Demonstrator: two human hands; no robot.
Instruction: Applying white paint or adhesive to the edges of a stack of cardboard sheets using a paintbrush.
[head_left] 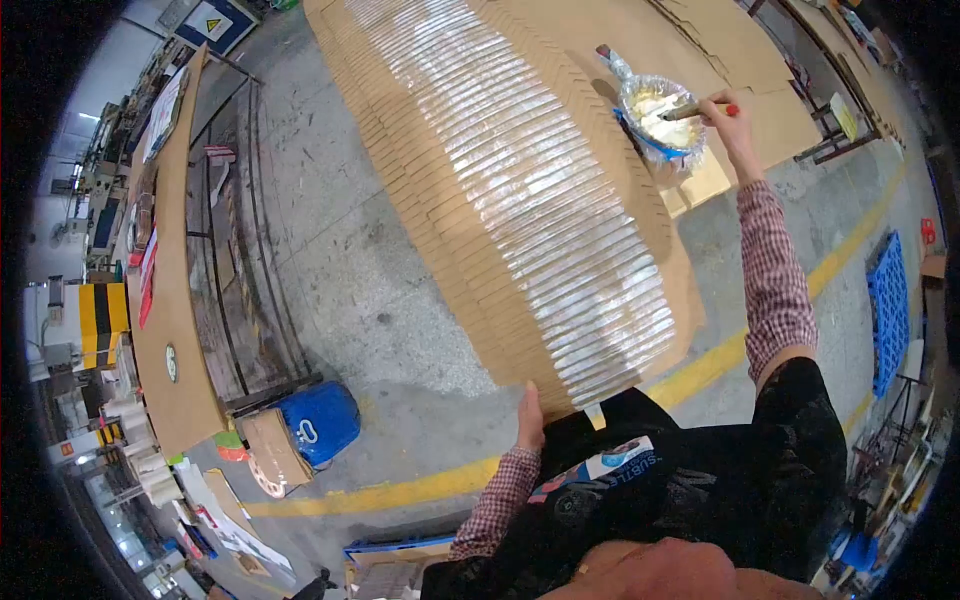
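Note:
My right hand (728, 118) is closed round the handle of a brush (684, 112). The brush's tip sits in white paste (655, 104) inside a bowl (632, 92) lined with clear plastic. A plastic-wrapped handle sticks out at the bowl's far left. To the left lie overlapping cardboard sheets (440, 212), fanned out in a long row with wet, shiny white strips along their exposed edges. My left hand (531, 418) grips the near edge of these sheets, its thumb along the edge; its other fingers are mostly hidden.
Behind the bowl lies more brown cardboard (740, 60). A long board-topped table (180, 380) stands at the left, with a blue bin (322, 422) at its near end. At the far right is a blue pallet (886, 310). Yellow lines (400, 486) cross the grey floor.

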